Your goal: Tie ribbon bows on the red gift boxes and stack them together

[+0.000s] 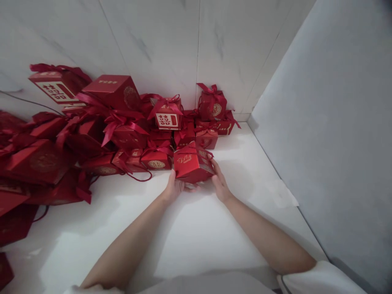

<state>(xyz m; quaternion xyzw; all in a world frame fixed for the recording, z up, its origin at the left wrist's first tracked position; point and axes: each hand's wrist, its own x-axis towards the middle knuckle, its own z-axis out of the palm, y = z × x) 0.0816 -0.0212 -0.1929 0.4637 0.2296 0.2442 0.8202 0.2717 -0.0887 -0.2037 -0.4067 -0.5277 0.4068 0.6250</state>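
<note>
left hand point(175, 187) + right hand point(219, 179) | grip red gift box point(192, 163) | white table point(196, 228)

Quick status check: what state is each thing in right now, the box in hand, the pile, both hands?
Held red box: closed, tilted, gripped from both sides.
Left hand: shut on the box.
Right hand: shut on the box.
Pile of red boxes: closed, ribbon-tied, heaped against the wall.
White surface: bears the pile.
</note>
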